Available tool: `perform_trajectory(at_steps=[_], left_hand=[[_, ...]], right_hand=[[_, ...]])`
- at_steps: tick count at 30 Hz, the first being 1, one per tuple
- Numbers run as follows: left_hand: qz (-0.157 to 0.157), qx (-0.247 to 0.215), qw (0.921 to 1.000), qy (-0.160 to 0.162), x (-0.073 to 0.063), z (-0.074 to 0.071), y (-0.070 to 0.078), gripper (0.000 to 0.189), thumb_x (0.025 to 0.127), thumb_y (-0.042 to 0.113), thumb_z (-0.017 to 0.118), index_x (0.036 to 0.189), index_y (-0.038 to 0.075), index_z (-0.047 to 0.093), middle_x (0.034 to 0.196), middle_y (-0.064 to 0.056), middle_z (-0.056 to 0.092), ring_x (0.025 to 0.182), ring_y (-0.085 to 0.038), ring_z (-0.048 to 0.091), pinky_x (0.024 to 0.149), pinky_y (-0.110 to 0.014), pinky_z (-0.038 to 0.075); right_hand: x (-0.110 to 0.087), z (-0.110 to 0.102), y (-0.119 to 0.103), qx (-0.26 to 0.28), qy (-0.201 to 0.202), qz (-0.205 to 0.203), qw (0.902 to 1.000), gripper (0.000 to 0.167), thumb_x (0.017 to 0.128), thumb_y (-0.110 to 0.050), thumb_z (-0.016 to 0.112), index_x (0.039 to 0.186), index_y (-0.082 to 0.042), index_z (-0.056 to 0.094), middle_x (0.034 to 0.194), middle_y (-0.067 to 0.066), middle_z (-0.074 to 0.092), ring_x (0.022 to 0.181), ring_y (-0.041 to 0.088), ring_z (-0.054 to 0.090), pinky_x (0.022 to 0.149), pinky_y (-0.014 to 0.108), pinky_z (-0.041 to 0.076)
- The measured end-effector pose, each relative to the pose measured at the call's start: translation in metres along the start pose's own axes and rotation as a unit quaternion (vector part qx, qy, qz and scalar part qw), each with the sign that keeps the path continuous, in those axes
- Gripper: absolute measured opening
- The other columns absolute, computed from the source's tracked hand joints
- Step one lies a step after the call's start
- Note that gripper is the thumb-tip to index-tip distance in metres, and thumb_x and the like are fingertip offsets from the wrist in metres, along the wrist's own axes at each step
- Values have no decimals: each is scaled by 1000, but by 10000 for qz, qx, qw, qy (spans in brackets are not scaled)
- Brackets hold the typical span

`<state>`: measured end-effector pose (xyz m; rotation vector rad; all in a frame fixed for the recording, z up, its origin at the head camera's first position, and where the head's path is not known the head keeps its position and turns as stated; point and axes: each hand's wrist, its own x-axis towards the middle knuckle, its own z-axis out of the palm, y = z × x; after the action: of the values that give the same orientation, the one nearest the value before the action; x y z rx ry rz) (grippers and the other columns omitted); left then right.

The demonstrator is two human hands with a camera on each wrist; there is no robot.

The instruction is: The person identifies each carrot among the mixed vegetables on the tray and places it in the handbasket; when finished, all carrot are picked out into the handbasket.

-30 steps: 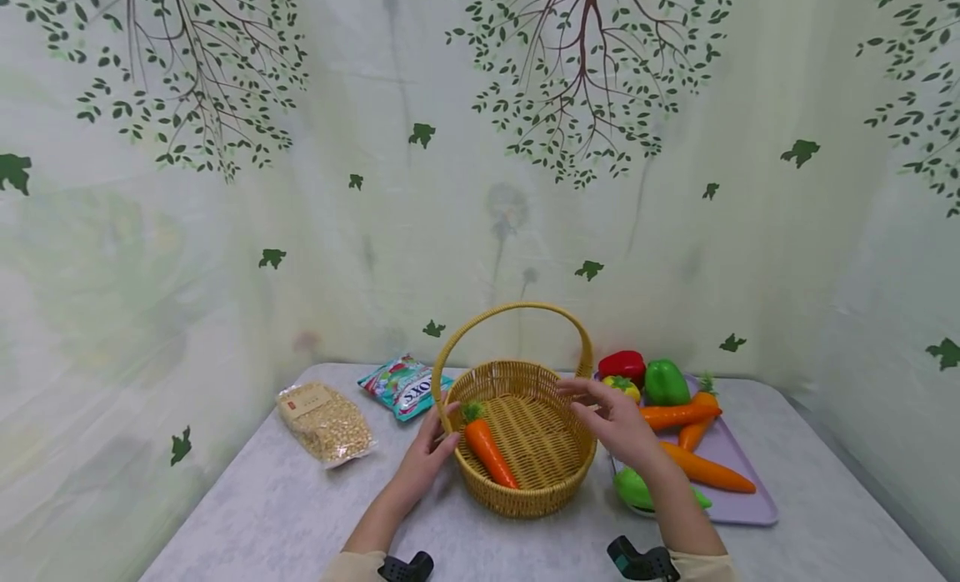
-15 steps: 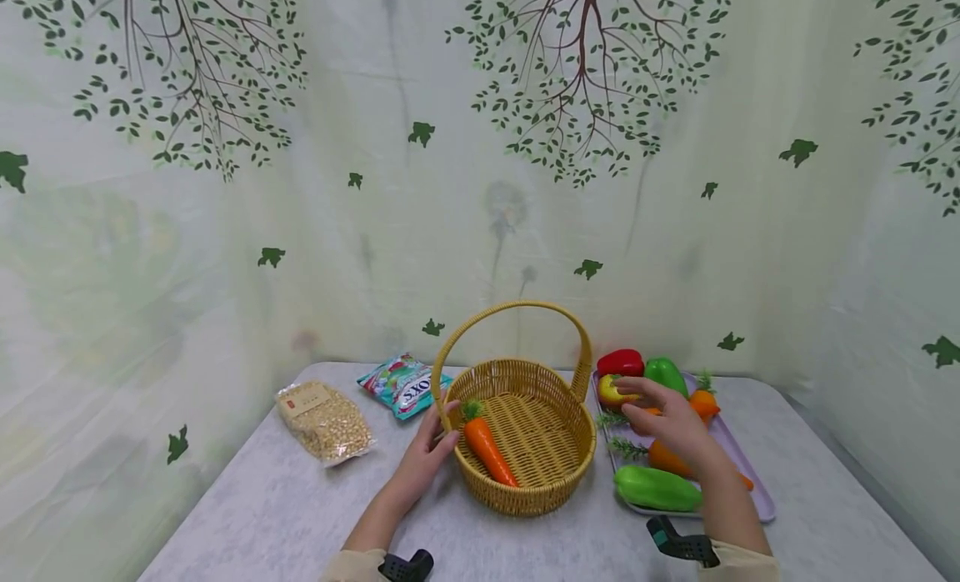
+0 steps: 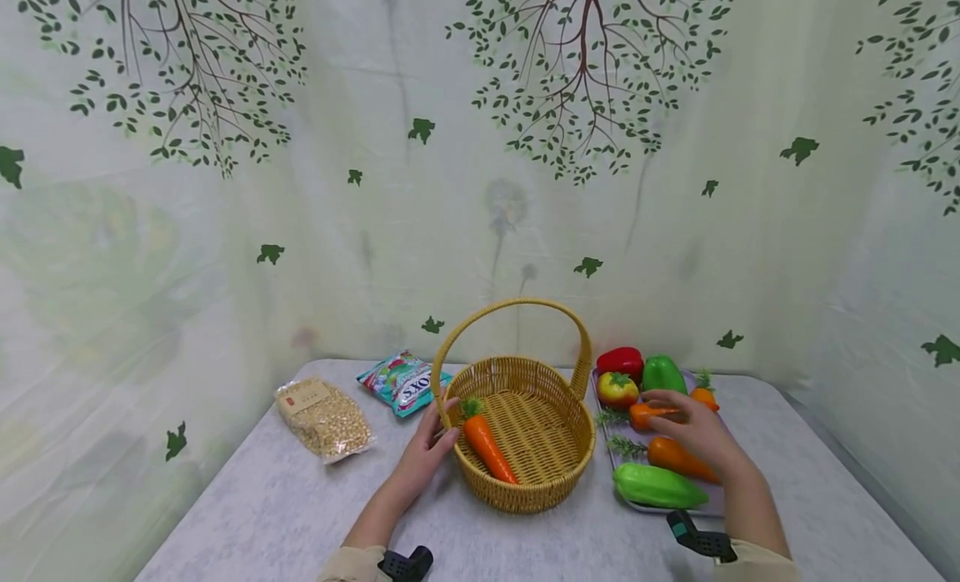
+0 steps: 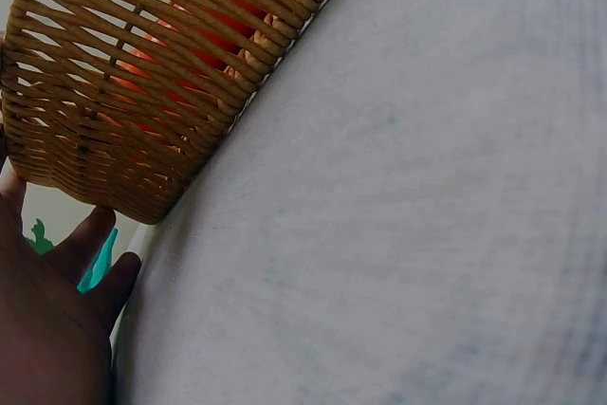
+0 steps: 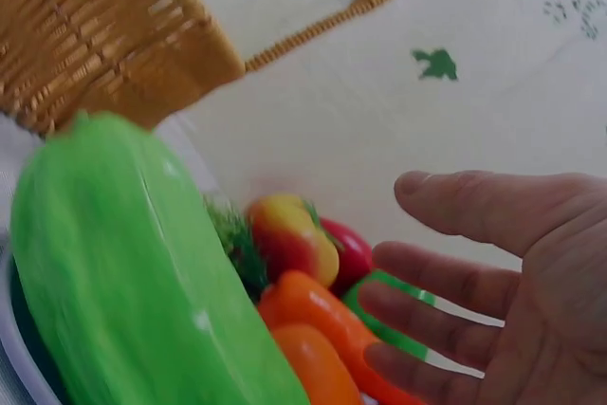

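A brown wicker basket (image 3: pixel 525 494) with a tall arched handle stands mid-table, with an orange carrot (image 3: pixel 489 451) lying inside on its left. My left hand (image 3: pixel 422 457) rests against the basket's left side near the handle's foot, its lower fingers spread in the left wrist view. Over the lilac tray (image 3: pixel 716 503) hovers my right hand (image 3: pixel 701 436), fingers extended and holding nothing in the right wrist view. Just left of and below it are a carrot (image 3: pixel 647 416), a second tray carrot (image 3: pixel 675 457) and a smooth green vegetable (image 3: pixel 656 486), partly covered by the wrist.
At the tray's back lie a red pepper (image 3: pixel 620 362), a green pepper (image 3: pixel 663 374) and a red-yellow round fruit (image 3: pixel 617 390). Left of the basket are a teal snack bag (image 3: pixel 405 383) and a clear bag of pale grains (image 3: pixel 324 419). A printed curtain (image 3: pixel 480 232) stands behind.
My right hand has moved from the basket's right rim rightward over the tray, uncovering the green vegetable and the carrots' leafy ends. My left hand and the basket have stayed put.
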<state>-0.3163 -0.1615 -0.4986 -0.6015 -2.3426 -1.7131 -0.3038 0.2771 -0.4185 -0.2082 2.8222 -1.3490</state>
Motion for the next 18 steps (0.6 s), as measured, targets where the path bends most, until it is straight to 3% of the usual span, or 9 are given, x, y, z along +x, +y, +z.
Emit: perform_trajectory(at_steps=[8,18], left_hand=[[-21,-15,10000,-13,0,0,2,53,103,21,53,153,13,37,169,-10,11,145,-37,40,113,-52,37],[32,4,10000,14,0,1,2,52,104,21,52,153,12,38,169,-11,12,145,-38,40,112,-53,37]], right_hand=[[-2,-6,19,-347,-68,184,9992,51,98,-31,64,142,-7,53,138,23,59,124,42,56,97,58,50],[-3,-11,41,-632,-171,650,9957,56,91,-38,72,137,-10,59,123,16,65,114,34,57,93,55,50]])
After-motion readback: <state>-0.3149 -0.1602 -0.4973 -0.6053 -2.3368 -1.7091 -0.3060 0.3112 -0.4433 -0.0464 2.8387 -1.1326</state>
